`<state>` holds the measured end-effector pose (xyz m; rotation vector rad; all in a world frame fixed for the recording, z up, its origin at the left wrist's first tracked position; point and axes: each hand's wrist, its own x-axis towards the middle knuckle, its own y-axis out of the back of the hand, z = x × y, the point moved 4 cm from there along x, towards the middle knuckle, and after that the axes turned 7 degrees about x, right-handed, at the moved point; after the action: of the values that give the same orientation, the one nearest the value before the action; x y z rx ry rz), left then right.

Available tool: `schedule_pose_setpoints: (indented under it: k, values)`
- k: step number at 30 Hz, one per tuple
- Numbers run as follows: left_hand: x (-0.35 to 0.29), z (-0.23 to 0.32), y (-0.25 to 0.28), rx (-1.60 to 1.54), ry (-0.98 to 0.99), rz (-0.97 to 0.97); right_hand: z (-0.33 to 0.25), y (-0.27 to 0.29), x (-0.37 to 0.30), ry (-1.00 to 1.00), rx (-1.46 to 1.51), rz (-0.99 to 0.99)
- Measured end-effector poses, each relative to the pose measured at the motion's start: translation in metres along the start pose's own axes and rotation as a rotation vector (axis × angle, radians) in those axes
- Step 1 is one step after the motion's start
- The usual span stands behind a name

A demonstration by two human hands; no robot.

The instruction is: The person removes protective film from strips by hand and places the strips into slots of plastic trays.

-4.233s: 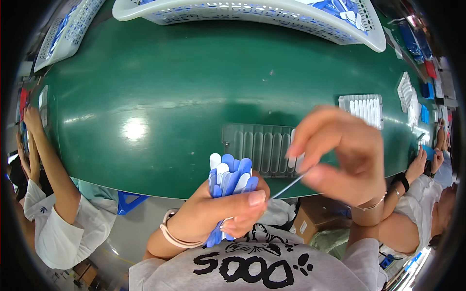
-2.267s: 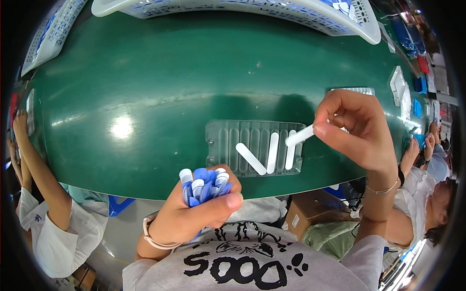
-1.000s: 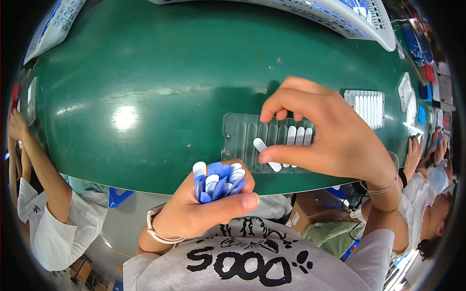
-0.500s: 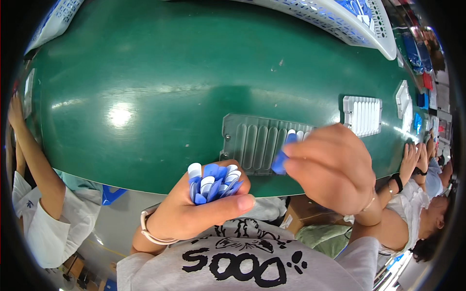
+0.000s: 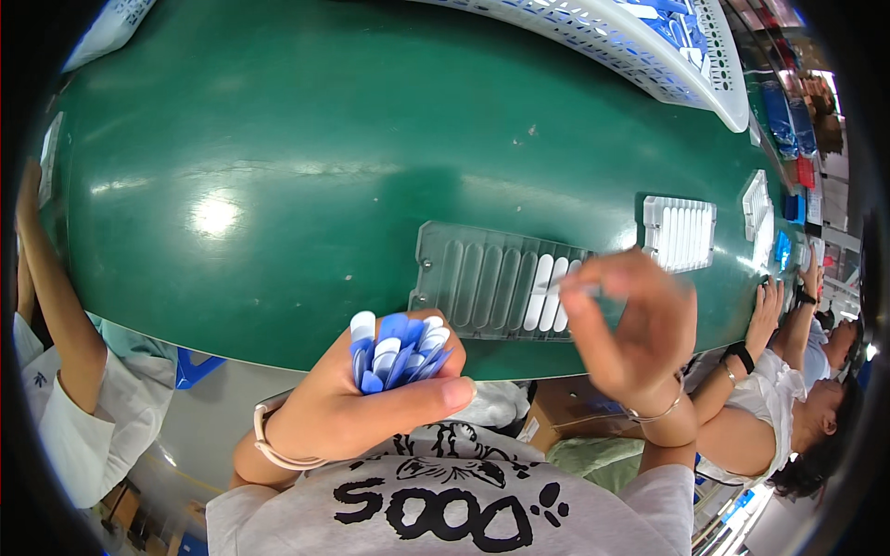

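Note:
My left hand (image 5: 371,408) is closed round a bunch of flat, round-ended strips (image 5: 394,350), some faces blue and some white. Just beyond it lies a clear tray (image 5: 434,278) with long rounded slots. White strips (image 5: 540,293) fill slots toward its right side, while those on the left hold none. Over the tray's right end is my right hand (image 5: 644,320), blurred, with thumb and forefinger curled together. A thin pale thing seems to be at its fingertips, too smeared to name. That hand covers the tray's right edge.
A second tray (image 5: 680,232) full of white strips lies to the right, with another tray (image 5: 758,208) beyond. A white basket (image 5: 640,69) of blue and white pieces stands at the far right. Other people's arms (image 5: 69,324) reach in from both sides of the green table (image 5: 278,111).
The blue strip in my right hand's fingers no longer shows there. White strips now show in the tray where blue was in front. My right hand has turned, its fingers curling.

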<state>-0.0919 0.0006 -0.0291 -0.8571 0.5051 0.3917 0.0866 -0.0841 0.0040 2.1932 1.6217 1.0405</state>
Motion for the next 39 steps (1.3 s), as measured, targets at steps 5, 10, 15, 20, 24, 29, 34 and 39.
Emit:
schedule_pose_setpoints:
  k: [5, 10, 15, 20, 24, 29, 34, 39]
  values:
    - [0.006, -0.001, -0.001, 0.114, -0.133, -0.064, 0.023, 0.0, 0.02, -0.284, -0.139, -0.113]
    - [0.004, -0.008, -0.001, -0.039, -0.036, -0.164, 0.025, -0.002, 0.027, -0.353, -0.068, -0.23]
    - [0.002, -0.005, -0.002, -0.119, 0.004, -0.204, 0.02, -0.005, 0.034, -0.411, -0.098, -0.306]
    - [0.004, -0.004, -0.006, -0.055, 0.105, -0.195, -0.009, -0.004, 0.037, -0.301, 0.21, -0.234]
    - [0.008, -0.001, -0.014, 0.138, 0.064, -0.2, -0.014, -0.012, 0.03, -0.45, 0.389, -0.296]
    - [0.009, -0.003, -0.004, 0.127, 0.045, -0.113, 0.0, 0.007, 0.025, -0.429, 0.257, -0.017]
    - [0.007, -0.001, 0.003, -0.057, -0.08, -0.012, -0.011, -0.009, 0.011, 0.307, -0.469, -0.049]
    - [0.005, 0.001, 0.004, -0.1, -0.093, -0.061, -0.021, -0.028, -0.011, 0.337, -0.537, -0.029]
